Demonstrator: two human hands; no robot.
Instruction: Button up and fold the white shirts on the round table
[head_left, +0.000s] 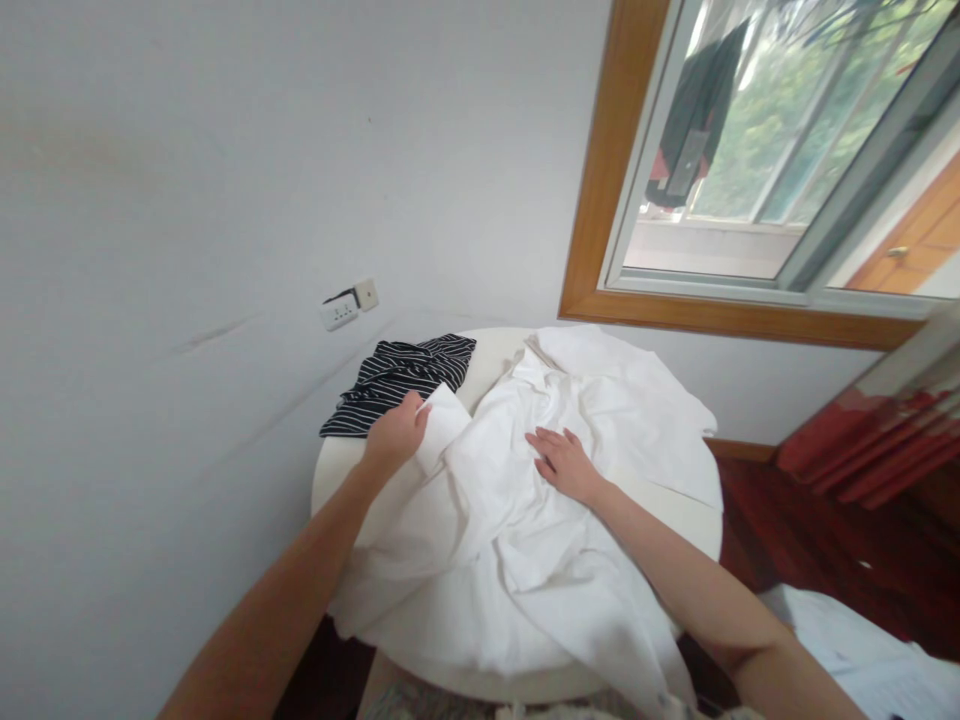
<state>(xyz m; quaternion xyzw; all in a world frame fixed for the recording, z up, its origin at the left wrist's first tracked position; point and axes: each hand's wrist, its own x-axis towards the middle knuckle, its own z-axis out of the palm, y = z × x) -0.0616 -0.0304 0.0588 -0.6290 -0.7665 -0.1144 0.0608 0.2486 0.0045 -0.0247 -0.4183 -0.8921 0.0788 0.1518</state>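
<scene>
A large white garment (525, 500) lies spread and rumpled over a small round white table (334, 470). My left hand (396, 432) is closed on a fold of the white garment near its left edge, pinching the cloth. My right hand (564, 462) rests flat on the middle of the garment with the fingers stretched out, holding nothing. A black and white striped garment (401, 378) lies crumpled on the far left of the table, just beyond my left hand.
A grey wall with a socket (339, 312) stands close behind the table. A wood-framed window (750, 170) is at the upper right. Dark red floor (825, 540) and a red slatted object (870, 430) lie to the right.
</scene>
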